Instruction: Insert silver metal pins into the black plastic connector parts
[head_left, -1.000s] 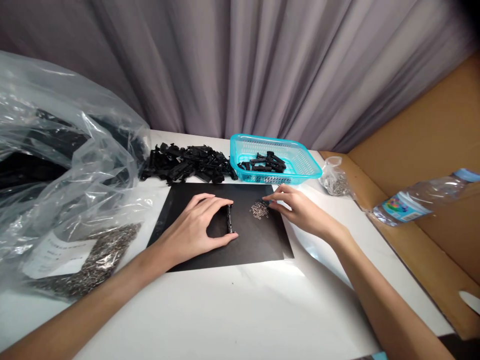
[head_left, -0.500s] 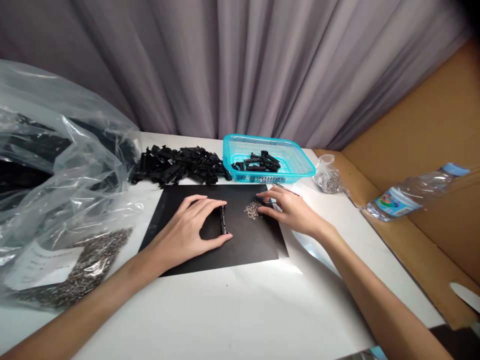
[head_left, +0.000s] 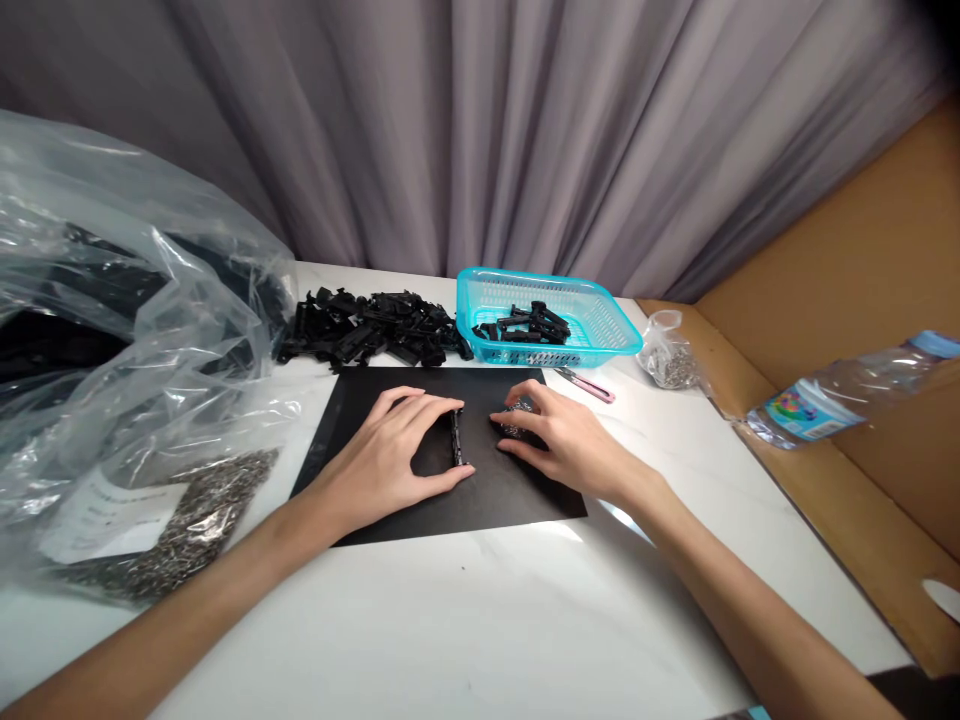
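My left hand (head_left: 390,450) grips a narrow black plastic part (head_left: 456,438) by its two ends, between thumb and fingers. The part stands over a black mat (head_left: 420,515). To its right, my right hand (head_left: 566,435) curves over a small pile of tiny silvery metal pieces (head_left: 517,425), partly hidden by the fingers. A gap shows between thumb and forefinger, and no piece can be made out in them.
Behind the mat lie a heap of black plastic parts (head_left: 375,325) and a turquoise basket (head_left: 555,358) with similar parts. A pink-handled cutter (head_left: 589,385), a small bag (head_left: 667,360), a bottle (head_left: 847,395) and cardboard (head_left: 840,260) are rightward. Plastic bags (head_left: 187,520) lie left.
My right hand has moved left over the metal pieces, uncovering the cutter behind it. My left hand keeps its hold on the black part. The whole view has shifted slightly.
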